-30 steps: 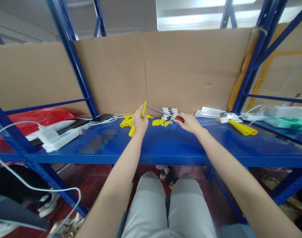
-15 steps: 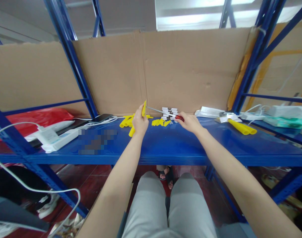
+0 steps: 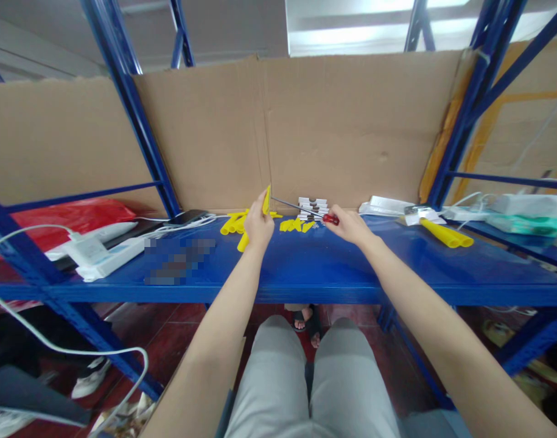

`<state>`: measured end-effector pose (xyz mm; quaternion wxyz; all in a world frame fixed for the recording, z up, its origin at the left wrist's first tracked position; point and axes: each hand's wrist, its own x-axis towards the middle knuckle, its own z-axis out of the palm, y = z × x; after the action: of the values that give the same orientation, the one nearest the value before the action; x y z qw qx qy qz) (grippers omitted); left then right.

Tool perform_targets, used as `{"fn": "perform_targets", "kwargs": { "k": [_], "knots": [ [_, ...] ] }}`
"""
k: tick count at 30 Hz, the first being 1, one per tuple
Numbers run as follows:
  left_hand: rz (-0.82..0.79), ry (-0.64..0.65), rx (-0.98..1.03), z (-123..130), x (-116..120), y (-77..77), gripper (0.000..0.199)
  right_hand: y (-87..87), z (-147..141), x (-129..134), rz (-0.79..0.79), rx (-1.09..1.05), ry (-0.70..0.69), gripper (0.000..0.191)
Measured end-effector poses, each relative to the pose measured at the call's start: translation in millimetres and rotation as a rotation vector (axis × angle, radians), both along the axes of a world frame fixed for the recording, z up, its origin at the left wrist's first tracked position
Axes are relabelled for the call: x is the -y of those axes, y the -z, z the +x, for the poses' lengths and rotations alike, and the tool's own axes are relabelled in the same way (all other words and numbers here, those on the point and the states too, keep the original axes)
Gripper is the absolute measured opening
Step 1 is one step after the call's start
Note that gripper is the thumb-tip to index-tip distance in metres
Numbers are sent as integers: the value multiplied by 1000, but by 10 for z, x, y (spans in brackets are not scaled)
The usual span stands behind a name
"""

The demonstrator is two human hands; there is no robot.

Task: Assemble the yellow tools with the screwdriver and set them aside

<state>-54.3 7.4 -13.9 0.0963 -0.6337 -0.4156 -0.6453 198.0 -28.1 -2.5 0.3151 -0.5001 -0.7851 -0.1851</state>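
My left hand (image 3: pixel 259 226) is closed around a yellow tube-like piece (image 3: pixel 266 201), which stands tilted with its pointed end up. My right hand (image 3: pixel 351 225) grips the red handle of a screwdriver (image 3: pixel 332 219). Its long metal shaft points left, and the tip meets or nearly meets the side of the yellow piece; I cannot tell which. Behind the shaft lies a stack of small white pieces (image 3: pixel 312 204) with dark markings. Several short yellow pieces (image 3: pixel 296 225) lie in front of the stack. Yellow tubes (image 3: pixel 233 225) lie just left of my left hand.
A cardboard sheet (image 3: pixel 342 128) stands behind the blue shelf (image 3: pixel 324 267). On the right lie two yellow tubes (image 3: pixel 445 234) and a white package (image 3: pixel 388 205). A white power strip (image 3: pixel 109 258) with cables, a dark phone (image 3: pixel 187 218) and a red bag (image 3: pixel 77 213) are on the left.
The screwdriver's handle and shaft look slightly turned in my right hand. My left hand and the yellow piece stay in the same place.
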Motion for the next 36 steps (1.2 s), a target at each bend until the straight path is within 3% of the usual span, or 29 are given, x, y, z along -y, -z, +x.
{"fn": "perform_targets", "kwargs": {
  "k": [13,17,26,36],
  "knots": [
    [6,8,15,-3,-17,7,49,7,-11,0,-12,-62,-5,19],
    [10,6,5,-2,1,2,49,10,-3,-2,29,10,22,13],
    [36,23,-5,-28,-16,-3,51,-20,-22,46,4,62,24,23],
    [-42,50,3,-10,33,-26,48,-3,-5,15,43,72,115,20]
  ]
}}
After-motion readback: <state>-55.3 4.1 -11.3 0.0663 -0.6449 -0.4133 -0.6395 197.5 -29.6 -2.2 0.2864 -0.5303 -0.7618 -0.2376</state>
